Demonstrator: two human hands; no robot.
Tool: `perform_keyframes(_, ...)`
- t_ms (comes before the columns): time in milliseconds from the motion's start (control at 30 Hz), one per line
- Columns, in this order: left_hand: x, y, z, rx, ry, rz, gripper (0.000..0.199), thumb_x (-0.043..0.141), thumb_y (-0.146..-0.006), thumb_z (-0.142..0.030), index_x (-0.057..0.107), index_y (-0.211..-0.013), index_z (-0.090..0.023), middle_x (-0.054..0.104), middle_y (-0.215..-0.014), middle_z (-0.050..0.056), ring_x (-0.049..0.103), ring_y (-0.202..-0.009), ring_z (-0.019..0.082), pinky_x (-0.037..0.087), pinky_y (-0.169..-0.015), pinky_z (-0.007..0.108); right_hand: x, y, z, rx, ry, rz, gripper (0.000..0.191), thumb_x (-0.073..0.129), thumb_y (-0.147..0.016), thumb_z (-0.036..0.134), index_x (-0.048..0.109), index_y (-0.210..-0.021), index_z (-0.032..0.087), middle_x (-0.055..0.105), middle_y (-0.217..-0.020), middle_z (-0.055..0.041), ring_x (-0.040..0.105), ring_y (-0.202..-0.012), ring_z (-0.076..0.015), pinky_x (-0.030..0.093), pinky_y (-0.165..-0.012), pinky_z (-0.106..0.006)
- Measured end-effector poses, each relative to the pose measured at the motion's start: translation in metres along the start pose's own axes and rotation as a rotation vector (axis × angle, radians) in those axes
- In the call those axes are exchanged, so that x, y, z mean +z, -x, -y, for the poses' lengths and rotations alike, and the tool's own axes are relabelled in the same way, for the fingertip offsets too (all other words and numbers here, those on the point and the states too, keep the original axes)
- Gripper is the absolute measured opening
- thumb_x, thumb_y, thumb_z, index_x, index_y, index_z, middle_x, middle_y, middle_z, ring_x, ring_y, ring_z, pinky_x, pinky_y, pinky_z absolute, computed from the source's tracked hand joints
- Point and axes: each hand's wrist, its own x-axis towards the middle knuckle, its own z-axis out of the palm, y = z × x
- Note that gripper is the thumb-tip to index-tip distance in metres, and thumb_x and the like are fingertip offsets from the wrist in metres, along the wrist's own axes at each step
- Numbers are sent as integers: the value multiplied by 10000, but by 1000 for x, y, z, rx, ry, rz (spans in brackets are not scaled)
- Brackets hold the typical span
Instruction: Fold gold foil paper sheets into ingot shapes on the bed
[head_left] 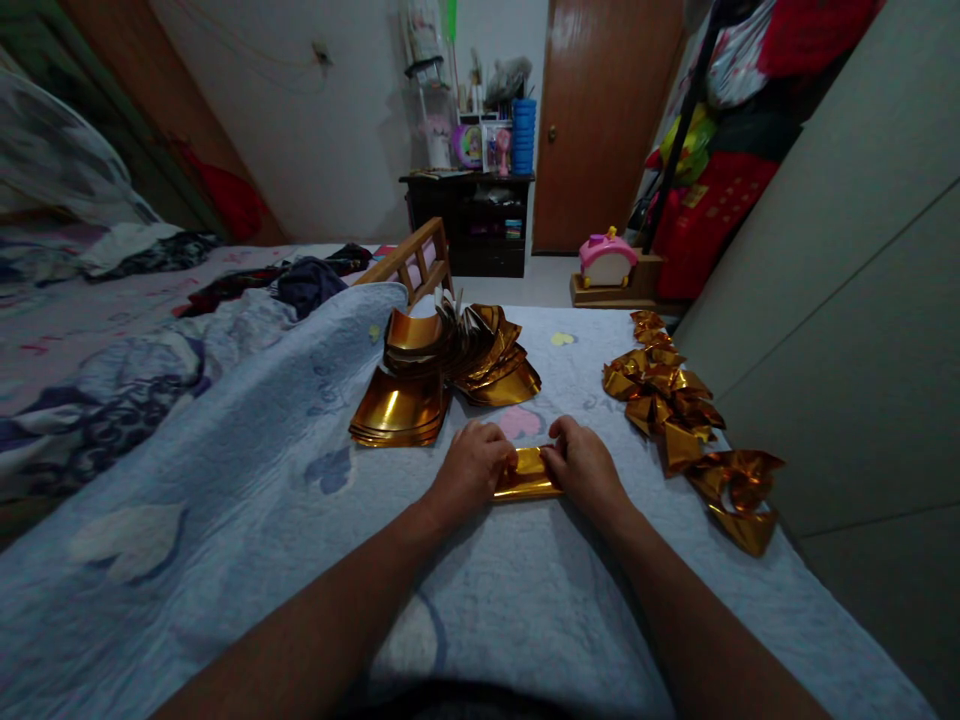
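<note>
A sheet of gold foil paper [528, 474], partly folded into a narrow strip, lies on the pale blue bedspread in front of me. My left hand [474, 462] grips its left end, fingers bent over the edge. At the right end my right hand [583, 462] pinches the same paper between thumb and fingers. Just beyond my left hand are fanned stacks of gold foil sheets [401, 405]. Off to the right, folded gold paper pieces [660, 385] form a row along the bed's edge, the nearest one [742, 490] showing a curled shape.
The bedspread [300, 560] has heart patterns and rises in folds at left. A wooden rail [412, 255] stands behind the stacks. Rumpled clothes [307, 283] lie on the left, and a pale cabinet [847, 330] borders the right. A pink toy [606, 262] sits past the bed's far edge.
</note>
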Motion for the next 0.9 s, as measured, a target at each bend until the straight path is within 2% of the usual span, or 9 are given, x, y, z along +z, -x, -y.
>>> perform_keyframes(100,-1,-2,3,61,83,66,243,504,-850,-79,721,-816,-184,655,-900,71,573,-905,220,432,-835,348,3,0,-3,-29,-8,-33,144,618,-815,149,594,-951,189,614,-741,-15,528,-739,-197,321,-672,-286)
perform_keyframes(267,-7,-3,3,106,132,106,237,470,-872,-107,695,-844,-174,640,-927,71,575,-944,215,437,-865,335,6,-1,-7,-88,-8,-68,81,594,-795,131,570,-828,201,608,-817,-35,527,-785,-197,353,-716,-291)
perform_keyframes(367,-9,0,0,113,71,128,186,503,-935,-252,668,-898,-174,620,-972,75,557,-957,230,435,-870,354,5,-2,-8,-131,8,-16,102,578,-813,110,570,-768,201,608,-821,-41,529,-817,-198,360,-748,-295)
perform_keyframes(467,-6,4,-3,75,-12,134,163,610,-889,-324,631,-970,-184,600,-1036,76,533,-990,248,432,-879,372,3,0,-7,-162,26,4,127,563,-830,83,599,-782,195,615,-843,-52,530,-848,-203,362,-776,-301)
perform_keyframes(567,-2,6,-3,61,-63,137,155,621,-882,-319,602,-976,-197,584,-1050,72,517,-993,249,428,-887,379,-1,5,0,-202,74,-57,146,538,-860,87,636,-822,188,624,-867,-70,515,-869,-224,354,-794,-329)
perform_keyframes(667,0,6,-3,62,-83,136,141,612,-890,-322,582,-965,-207,573,-1054,68,506,-997,249,428,-885,380,-5,11,10,-327,62,-106,141,541,-864,99,650,-850,187,630,-902,-77,503,-910,-240,347,-814,-346)
perform_keyframes(767,1,6,-3,44,-99,143,137,608,-891,-318,565,-970,-215,566,-1060,65,500,-1015,254,425,-907,391,-5,16,17,-465,-7,3,166,515,-858,79,639,-828,186,619,-876,-65,511,-867,-216,368,-813,-329)
perform_keyframes(900,1,6,-3,52,-113,154,148,603,-888,-307,557,-990,-210,562,-1062,72,497,-1023,260,421,-919,404,2,18,16,-464,-30,114,183,495,-874,71,646,-862,174,618,-867,-60,531,-847,-201,380,-781,-306)
